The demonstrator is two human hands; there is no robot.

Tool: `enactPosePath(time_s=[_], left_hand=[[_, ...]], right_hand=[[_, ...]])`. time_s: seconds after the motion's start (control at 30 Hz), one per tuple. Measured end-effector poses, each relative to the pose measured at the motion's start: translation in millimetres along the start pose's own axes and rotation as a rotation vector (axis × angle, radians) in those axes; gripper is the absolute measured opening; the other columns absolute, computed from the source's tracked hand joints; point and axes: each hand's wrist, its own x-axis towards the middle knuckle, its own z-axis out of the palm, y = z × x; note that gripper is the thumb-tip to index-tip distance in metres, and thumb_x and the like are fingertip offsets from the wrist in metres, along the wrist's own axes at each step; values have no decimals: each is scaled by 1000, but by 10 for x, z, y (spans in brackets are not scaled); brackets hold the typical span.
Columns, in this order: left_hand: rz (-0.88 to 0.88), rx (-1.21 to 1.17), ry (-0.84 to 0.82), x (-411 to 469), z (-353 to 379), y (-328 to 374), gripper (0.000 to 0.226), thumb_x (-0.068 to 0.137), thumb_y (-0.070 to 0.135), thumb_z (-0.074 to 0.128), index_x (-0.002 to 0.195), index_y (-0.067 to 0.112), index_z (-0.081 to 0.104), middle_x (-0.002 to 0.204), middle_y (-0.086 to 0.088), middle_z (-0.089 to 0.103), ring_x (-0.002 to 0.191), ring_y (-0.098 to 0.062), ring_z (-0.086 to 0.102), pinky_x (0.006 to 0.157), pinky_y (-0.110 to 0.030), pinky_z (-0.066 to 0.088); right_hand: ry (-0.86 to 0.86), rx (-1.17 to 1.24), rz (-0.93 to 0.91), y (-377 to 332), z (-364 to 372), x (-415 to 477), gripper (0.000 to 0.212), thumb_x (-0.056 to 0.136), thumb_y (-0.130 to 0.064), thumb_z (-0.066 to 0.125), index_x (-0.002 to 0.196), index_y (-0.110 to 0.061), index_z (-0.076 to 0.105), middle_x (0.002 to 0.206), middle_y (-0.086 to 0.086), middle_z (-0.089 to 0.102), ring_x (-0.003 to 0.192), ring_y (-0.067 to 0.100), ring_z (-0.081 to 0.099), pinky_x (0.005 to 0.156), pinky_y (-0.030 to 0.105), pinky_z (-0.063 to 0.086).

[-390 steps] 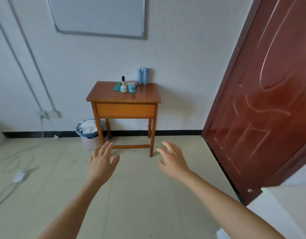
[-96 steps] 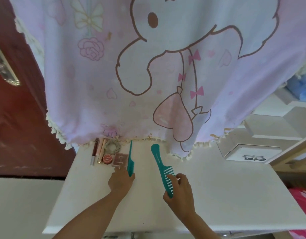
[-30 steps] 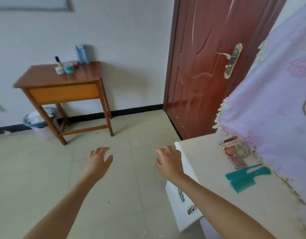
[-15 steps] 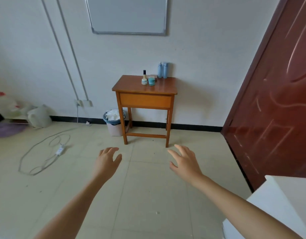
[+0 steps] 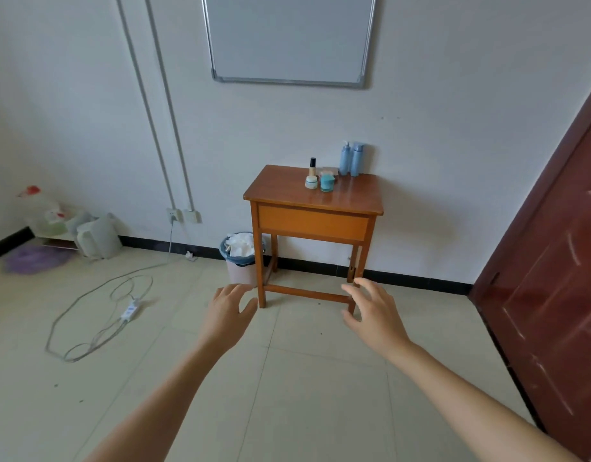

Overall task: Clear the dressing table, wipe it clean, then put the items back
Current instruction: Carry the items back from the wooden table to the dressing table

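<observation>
Of the person only two arms show, from the bottom edge of the picture up to the fingertips. The left hand (image 5: 229, 315) and the right hand (image 5: 375, 316) are bare, and each shows its back, slim fingers and a thumb. The left forearm (image 5: 160, 405) and the right forearm (image 5: 470, 395) are bare too, smooth and slender, and look broader toward the bottom edge. The nails are too small to make out.
</observation>
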Motion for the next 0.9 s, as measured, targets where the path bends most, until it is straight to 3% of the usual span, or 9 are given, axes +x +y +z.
enactPosePath(time_s=[0.27,0.53,0.9], left_hand=[[-123,-24,78,1137,136,-65,34,92,22,49,124,12,53,130,-6,51,119,-21,40,97,-30,33],[-237,-28,18,1862,438,-386,35,93,23,48,125,13,51,132,-5,50,122,-20,39,99,-28,31],[-193,-112,0,3863,546,-762,38,93,24,48,129,14,48,138,-7,45,126,-21,39,101,-32,36]], right_hand=[[-56,115,-45,313,389,1264,42,88,-22,59,128,-12,51,137,10,43,130,23,34,105,33,29],[-151,121,-52,555,914,2065,41,89,-25,57,128,-14,50,138,7,41,131,21,32,105,30,28],[-25,49,-10,814,1394,3813,35,83,-17,64,117,-7,59,126,13,51,121,28,44,98,36,37]])
